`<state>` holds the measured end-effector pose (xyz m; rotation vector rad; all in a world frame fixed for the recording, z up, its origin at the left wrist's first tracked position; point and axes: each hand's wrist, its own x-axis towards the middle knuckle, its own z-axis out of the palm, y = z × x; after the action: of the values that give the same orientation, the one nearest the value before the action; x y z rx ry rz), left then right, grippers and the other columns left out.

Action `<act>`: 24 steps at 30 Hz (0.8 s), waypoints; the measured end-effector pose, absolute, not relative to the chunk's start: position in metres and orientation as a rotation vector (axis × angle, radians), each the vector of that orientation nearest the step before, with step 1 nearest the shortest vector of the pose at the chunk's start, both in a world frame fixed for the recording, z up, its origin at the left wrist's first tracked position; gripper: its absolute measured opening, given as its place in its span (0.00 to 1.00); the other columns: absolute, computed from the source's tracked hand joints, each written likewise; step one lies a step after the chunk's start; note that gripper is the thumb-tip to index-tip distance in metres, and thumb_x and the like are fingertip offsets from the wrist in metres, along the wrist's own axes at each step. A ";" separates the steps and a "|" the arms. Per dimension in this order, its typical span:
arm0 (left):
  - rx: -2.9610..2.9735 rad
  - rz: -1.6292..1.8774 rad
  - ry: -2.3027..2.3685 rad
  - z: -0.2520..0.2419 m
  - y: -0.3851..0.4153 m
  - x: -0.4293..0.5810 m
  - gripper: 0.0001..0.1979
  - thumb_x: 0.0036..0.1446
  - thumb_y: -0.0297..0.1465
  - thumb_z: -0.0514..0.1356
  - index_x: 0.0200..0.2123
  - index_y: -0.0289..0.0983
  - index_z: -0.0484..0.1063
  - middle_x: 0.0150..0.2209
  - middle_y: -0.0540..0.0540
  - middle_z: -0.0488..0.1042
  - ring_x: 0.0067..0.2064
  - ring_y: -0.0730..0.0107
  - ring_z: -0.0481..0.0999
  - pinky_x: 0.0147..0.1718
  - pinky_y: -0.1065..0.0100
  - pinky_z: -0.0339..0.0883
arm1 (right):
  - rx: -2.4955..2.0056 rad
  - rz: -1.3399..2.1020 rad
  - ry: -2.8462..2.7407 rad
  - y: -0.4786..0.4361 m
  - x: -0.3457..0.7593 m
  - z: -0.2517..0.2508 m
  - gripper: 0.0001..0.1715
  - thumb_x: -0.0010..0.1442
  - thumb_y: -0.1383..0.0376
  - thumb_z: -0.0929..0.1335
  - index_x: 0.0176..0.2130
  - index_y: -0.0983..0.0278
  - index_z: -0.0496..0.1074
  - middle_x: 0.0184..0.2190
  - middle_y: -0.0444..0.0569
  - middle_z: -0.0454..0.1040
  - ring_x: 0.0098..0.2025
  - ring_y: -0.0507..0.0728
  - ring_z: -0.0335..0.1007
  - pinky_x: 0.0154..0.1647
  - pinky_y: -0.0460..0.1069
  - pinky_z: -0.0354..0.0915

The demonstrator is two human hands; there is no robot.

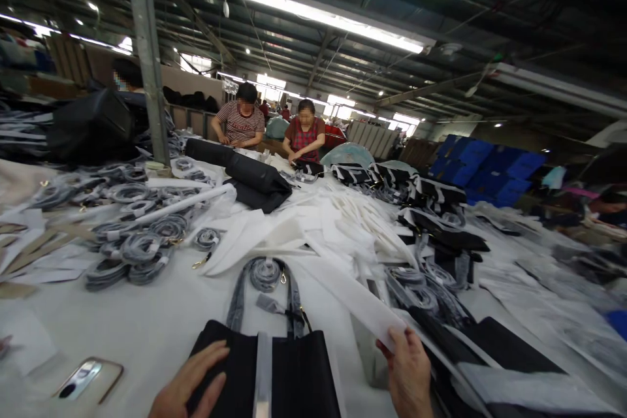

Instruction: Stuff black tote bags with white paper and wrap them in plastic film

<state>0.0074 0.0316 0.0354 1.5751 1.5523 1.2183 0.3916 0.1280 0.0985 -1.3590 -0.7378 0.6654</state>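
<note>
A black handbag (304, 372) lies flat on the white table in front of me, a pale strip running down its middle. Its plastic-wrapped handle (238, 294) loops away from me, around a coiled wrapped strap (265, 273) with a gold clasp. My left hand (193, 382) rests on the bag's left side, fingers spread. To the right of the bag, my right hand (409, 369) pinches the near end of a long white foam strip (353, 297). The strip's far end reaches into a heap of white sheets (294, 228).
Coiled wrapped straps (142, 245) cover the left of the table, with a phone (91, 379) nearer me. Black bags (441, 228) are piled on the right. A metal post (149, 72) rises at the left. Two people (304, 134) work across the table; blue boxes (484, 166) stand behind.
</note>
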 end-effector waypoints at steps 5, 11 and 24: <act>1.342 1.277 1.580 0.072 0.033 0.010 0.20 0.56 0.46 0.60 0.50 0.48 0.74 0.54 0.51 0.74 0.59 0.58 0.68 0.63 0.57 0.54 | -1.395 0.695 -0.762 0.093 0.383 0.130 0.28 0.42 0.53 0.73 0.40 0.64 0.68 0.29 0.43 0.72 0.25 0.52 0.66 0.20 0.45 0.64; 0.843 1.299 1.305 0.091 0.027 -0.008 0.27 0.55 0.51 0.59 0.49 0.37 0.73 0.49 0.42 0.76 0.52 0.58 0.74 0.56 0.59 0.64 | -1.332 0.977 -1.033 0.086 0.340 0.155 0.24 0.49 0.54 0.71 0.42 0.63 0.67 0.25 0.39 0.67 0.19 0.48 0.61 0.18 0.44 0.57; 0.500 0.754 0.571 0.099 -0.004 0.014 0.24 0.55 0.42 0.65 0.51 0.34 0.72 0.29 0.46 0.77 0.17 0.84 0.65 0.14 0.81 0.56 | -1.026 1.233 -1.727 0.107 0.257 0.189 0.11 0.61 0.59 0.63 0.39 0.64 0.68 0.25 0.40 0.68 0.28 0.50 0.67 0.28 0.45 0.62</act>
<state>0.0135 -0.0035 0.0993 0.4998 0.5712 0.7541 0.2566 0.1066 0.1894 -1.0262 -1.7272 1.2334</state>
